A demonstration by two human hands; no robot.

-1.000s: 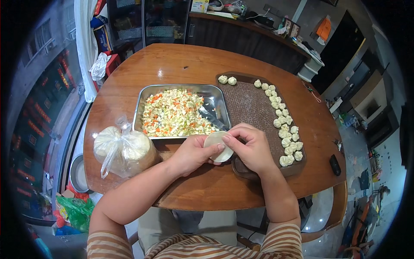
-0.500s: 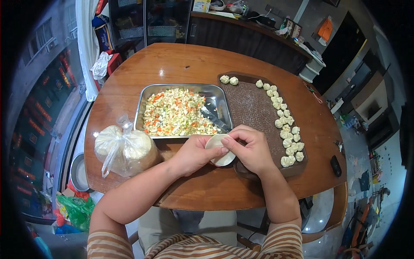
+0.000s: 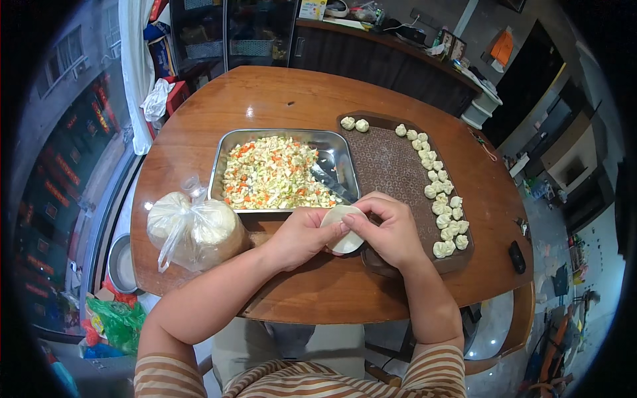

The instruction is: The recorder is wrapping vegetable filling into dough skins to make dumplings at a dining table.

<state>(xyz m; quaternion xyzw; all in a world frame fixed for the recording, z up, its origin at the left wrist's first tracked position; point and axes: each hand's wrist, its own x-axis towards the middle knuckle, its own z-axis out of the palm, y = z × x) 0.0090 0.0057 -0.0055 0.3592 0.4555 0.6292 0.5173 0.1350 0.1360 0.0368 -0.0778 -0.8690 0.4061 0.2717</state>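
Observation:
My left hand and my right hand meet over the near edge of the table, both holding a round white dough wrapper. The fingers of both hands pinch its upper rim. Just behind the hands stands a metal tray of chopped filling in yellow, green and orange, with a utensil lying in its right side. To the right lies a brown mat with several finished dumplings in a row along its far and right edge.
A clear plastic bag of dough wrappers sits on the round wooden table at my left. A dark small device lies near the right table edge. Cabinets and shelves stand beyond the table.
Both hands stay in the same spot with the wrapper; the fingers have shifted slightly along its rim. Nothing else has moved.

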